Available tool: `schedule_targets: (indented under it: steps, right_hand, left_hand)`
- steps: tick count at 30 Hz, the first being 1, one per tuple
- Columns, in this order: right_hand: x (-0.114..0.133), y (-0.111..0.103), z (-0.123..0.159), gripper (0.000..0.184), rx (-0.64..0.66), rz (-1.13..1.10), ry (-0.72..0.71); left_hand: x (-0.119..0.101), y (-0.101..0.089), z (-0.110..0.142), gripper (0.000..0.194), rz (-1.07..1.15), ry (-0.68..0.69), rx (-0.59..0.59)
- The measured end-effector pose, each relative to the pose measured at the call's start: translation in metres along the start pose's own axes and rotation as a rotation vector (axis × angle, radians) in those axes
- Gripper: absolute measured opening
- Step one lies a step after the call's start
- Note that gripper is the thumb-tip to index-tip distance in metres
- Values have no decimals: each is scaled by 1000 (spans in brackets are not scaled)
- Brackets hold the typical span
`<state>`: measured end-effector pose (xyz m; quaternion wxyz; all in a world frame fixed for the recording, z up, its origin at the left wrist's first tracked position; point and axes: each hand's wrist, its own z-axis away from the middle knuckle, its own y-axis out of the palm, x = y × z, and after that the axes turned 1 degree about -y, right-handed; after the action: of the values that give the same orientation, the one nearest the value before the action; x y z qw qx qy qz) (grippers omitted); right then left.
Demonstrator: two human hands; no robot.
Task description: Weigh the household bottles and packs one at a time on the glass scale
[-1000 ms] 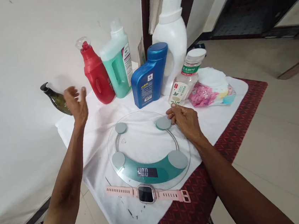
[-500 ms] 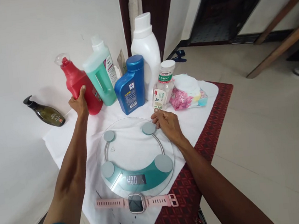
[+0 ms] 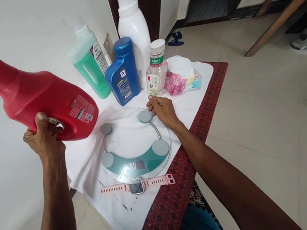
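My left hand (image 3: 46, 139) is closed through the handle of a red plastic detergent bottle (image 3: 47, 93), raised and tilted with its clear cap to the upper left. A round glass bathroom scale (image 3: 132, 164) lies on the white cloth, its display lit and appearing to read zeros. At the scale's upper right edge rests my right hand (image 3: 162, 110), its fingers curled together; whether they grip anything is hidden. Just beyond those fingers stands a clear jar (image 3: 156, 70) with a white lid. A pink smartwatch (image 3: 136, 186) is stretched out along the scale's near edge.
Behind the scale stand a blue bottle (image 3: 123, 74), a green-liquid bottle (image 3: 89, 63) and a tall white bottle (image 3: 136, 29). A floral soft pack (image 3: 182, 75) lies right of the jar. The red patterned table covering (image 3: 174, 182) borders the tiled floor. A wall rises at left.
My left hand has lifted the red bottle off the cloth and brought it left and closer, tilting it. My right hand stays by the scale's edge. The view has shifted; the dark pump bottle no longer shows.
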<state>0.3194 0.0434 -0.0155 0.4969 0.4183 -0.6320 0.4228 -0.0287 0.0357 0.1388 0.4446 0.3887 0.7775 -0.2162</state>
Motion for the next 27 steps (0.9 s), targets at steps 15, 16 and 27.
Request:
schedule_targets:
  steps: [15,16,27]
  right_hand:
    - [4,-1,2,88,11,-36,-24]
    - [4,-1,2,88,9,-33,-22]
    - [-4,1,-1,78,-12,-19,-36]
  left_hand:
    - [-35,24,116,78,24,-201,318]
    - [-32,24,117,78,36,-189,319]
    - [-9,6,111,86,175,-161,422]
